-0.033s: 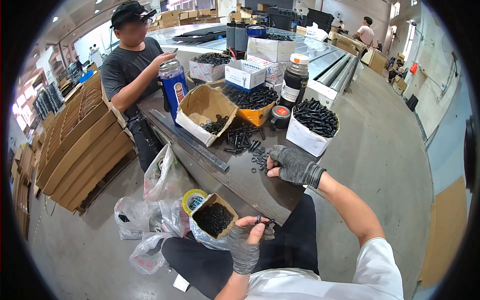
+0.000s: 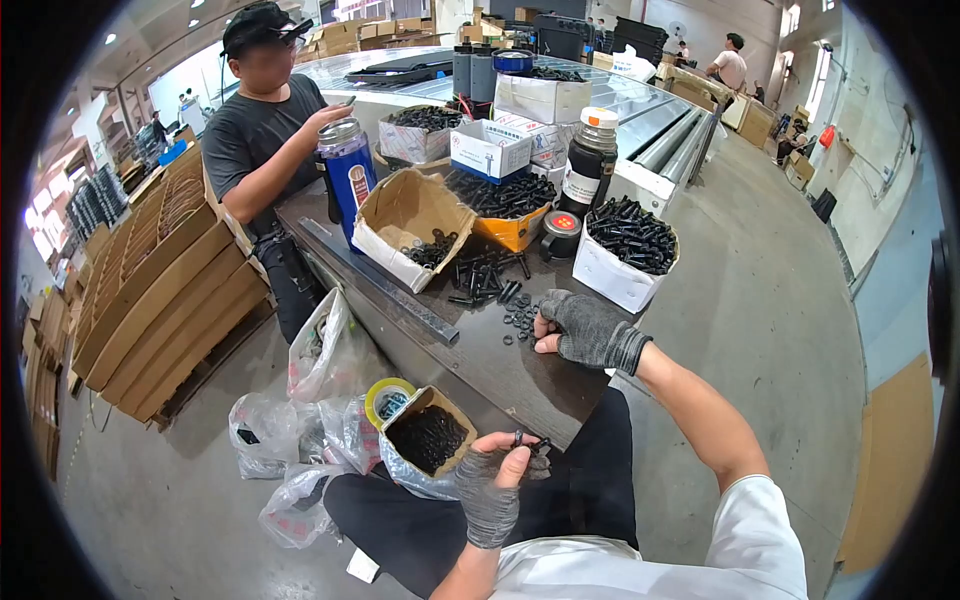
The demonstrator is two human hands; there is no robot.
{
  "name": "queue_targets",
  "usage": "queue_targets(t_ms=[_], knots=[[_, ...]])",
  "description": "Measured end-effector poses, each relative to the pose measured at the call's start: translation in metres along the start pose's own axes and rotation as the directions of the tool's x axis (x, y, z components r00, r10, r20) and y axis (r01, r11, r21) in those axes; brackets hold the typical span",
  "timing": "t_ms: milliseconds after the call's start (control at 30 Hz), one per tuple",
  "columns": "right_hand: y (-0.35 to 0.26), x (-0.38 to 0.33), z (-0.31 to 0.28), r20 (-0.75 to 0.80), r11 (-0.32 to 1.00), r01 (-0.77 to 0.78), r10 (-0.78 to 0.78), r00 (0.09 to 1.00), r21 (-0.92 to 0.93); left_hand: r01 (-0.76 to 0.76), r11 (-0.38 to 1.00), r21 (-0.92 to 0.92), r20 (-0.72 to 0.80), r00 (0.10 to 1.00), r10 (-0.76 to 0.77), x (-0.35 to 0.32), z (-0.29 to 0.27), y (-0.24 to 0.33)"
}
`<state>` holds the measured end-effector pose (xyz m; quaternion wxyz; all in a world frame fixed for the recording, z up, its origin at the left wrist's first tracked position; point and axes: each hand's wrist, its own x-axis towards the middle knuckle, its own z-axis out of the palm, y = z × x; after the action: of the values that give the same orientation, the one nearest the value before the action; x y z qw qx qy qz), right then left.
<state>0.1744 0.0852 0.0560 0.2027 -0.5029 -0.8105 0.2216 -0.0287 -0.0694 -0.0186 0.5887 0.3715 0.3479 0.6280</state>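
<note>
At the table [image 2: 560, 380], the right hand [image 2: 592, 330] curls beside rings [image 2: 518, 318], grip unclear; the left hand [image 2: 497, 482] pinches a dark bolt [image 2: 541, 445].

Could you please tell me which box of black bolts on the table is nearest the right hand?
It is the white box, heaped full, just beyond the right hand; the others, such as the orange-fronted box, stand farther back.

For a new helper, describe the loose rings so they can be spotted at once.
On the dark tabletop, find the white box of black bolts at the right edge. Nearer and to its left, beside the right hand, lies a cluster of small rings. Their round, hollow shape sets them apart from the longer loose bolts just behind.
</note>
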Motion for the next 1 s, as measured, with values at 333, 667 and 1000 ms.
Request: queue_targets(t_ms=[333, 667, 1000], knots=[[-0.005, 0.002, -0.011, 0.107, 0.997, 0.038, -0.045, 0.993, 0.061, -0.087, 0.992, 0.09, -0.028, 0.996, 0.09, 0.012, -0.008, 0.0], [-0.034, -0.014, -0.015, 0.052, 0.94, 0.033, -0.053, 0.997, 0.339, -0.1, 0.976, 0.195, -0.022, 0.994, 0.106, 0.054, 0.004, 0.014], [-0.065, -0.031, -0.003, -0.184, 0.946, 0.296, -0.27, 0.945, 0.133, -0.086, 0.977, 0.198, -0.022, 0.996, 0.092, 0.062, 0.018, 0.02]])
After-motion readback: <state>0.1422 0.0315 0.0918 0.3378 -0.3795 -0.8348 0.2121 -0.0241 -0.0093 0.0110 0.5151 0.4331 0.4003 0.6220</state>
